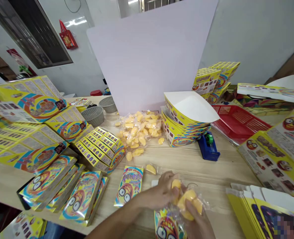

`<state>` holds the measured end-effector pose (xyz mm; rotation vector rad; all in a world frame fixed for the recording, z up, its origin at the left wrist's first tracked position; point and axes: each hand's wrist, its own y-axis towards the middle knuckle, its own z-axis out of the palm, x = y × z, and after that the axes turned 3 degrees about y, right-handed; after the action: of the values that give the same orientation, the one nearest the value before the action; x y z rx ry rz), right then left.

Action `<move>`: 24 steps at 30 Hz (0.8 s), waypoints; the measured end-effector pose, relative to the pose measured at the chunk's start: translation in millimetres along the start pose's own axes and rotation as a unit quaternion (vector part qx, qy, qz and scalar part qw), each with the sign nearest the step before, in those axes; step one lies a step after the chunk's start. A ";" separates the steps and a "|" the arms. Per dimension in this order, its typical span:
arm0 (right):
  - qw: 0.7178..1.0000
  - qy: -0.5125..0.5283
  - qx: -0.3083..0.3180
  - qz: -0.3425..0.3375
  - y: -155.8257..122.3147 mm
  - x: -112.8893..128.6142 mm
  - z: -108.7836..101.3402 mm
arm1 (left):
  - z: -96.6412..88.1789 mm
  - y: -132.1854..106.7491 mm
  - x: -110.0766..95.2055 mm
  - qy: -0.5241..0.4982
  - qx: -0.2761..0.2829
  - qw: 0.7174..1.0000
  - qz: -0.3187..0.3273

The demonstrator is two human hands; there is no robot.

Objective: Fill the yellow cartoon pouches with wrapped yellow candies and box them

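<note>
Low in the middle of the view, my left hand (161,192) pinches a yellow toy in a clear wrapper (176,183). Just right of it, my right hand (199,224) grips a second wrapped yellow toy (190,202). Both hands meet above a small yellow cartoon-face box (168,225) at the near table edge. Another small box (130,185) lies flat to the left of my left hand. A loose wrapped toy (151,169) rests on the table just beyond. A heap of wrapped yellow toys (139,129) lies farther back at the centre.
Stacks of yellow printed boxes and flat cartons fill the left (37,132) and right (273,156). Stacked open trays (184,122), a blue tape dispenser (208,146), a red basket (238,121), two grey baskets (93,115) and a white board (151,56) stand behind.
</note>
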<state>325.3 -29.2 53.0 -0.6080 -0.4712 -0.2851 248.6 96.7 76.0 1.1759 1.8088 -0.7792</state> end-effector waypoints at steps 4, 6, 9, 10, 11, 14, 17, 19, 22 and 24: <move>0.998 0.007 -0.063 -0.026 3.4 6.4 -14.1 | -81.3 56.4 32.0 0.194 -0.260 0.929 -0.177; 0.997 0.006 -0.075 -0.032 -0.3 6.4 -22.7 | -126.2 85.8 51.4 0.256 -0.401 0.823 -0.310; 0.995 0.023 -0.098 -0.020 -3.1 2.2 -37.2 | -157.9 109.4 76.5 0.257 -0.407 0.807 -0.343; 0.994 0.029 -0.099 -0.016 -2.1 0.6 -41.4 | -156.3 110.1 83.0 0.261 -0.396 0.815 -0.332; 0.995 0.033 -0.094 -0.013 -0.2 -0.7 -44.6 | -149.7 107.8 88.4 0.270 -0.387 0.823 -0.317; 0.999 0.020 -0.043 -0.003 5.8 -0.6 -42.6 | -115.1 87.2 98.4 0.299 -0.351 0.848 -0.260; 0.999 -0.024 -0.015 -0.021 3.5 5.6 -21.6 | -84.7 57.3 94.6 0.302 -0.306 0.877 -0.215; 0.996 -0.058 -0.018 -0.066 -2.2 11.7 -3.3 | -72.1 36.6 80.6 0.294 -0.283 0.893 -0.191; 0.966 -0.187 -0.019 -0.179 -11.5 21.7 17.6 | -56.6 4.8 42.0 0.191 -0.217 0.952 -0.103; 0.896 -0.311 -0.003 -0.316 -17.7 29.0 24.4 | -44.9 -15.5 9.6 -0.022 -0.115 0.993 0.032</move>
<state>335.0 -31.8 93.6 -0.5298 -1.2964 -0.7172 218.5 132.2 89.6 1.0519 1.7632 -0.5392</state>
